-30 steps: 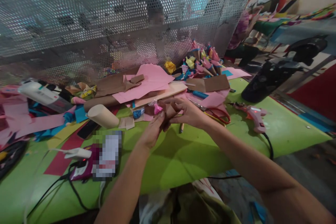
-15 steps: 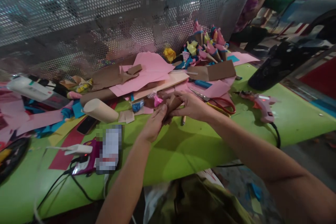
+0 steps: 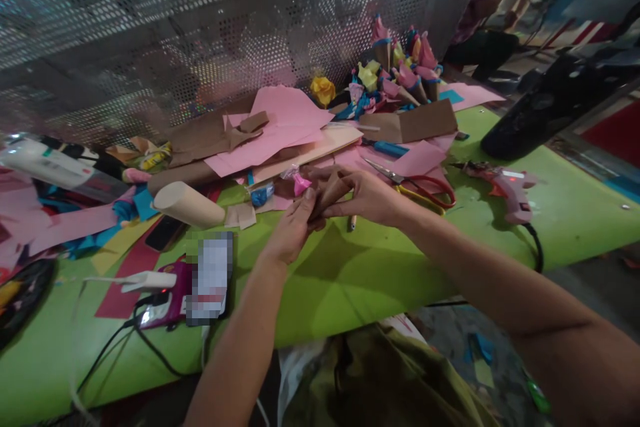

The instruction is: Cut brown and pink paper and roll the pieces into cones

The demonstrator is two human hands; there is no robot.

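Observation:
Between my hands, above the green table (image 3: 345, 300), is a brown paper cone (image 3: 334, 192), its wide mouth turned up and to the right. My left hand (image 3: 295, 223) pinches the narrow lower end, thumb on top. The fingers of my right hand (image 3: 373, 197) close on the wider end. Just behind the cone lie a pink wrapped sweet (image 3: 301, 183) and a blue wrapped one (image 3: 262, 195). A pencil (image 3: 353, 221) pokes out below my right hand. Scissors with red and yellow handles (image 3: 425, 190) rest beyond my right wrist.
A pink glue gun (image 3: 515, 190) with a cord lies at the right, near a dark cylinder (image 3: 520, 113). Finished paper cones (image 3: 405, 73) cluster at the back. To the left are a cardboard tube (image 3: 187, 203), a phone (image 3: 213, 277), a purple power adapter (image 3: 175, 293) and cables.
The view has shifted slightly. Both hands keep their grip on the brown paper cone, with hardly any movement of the fingers.

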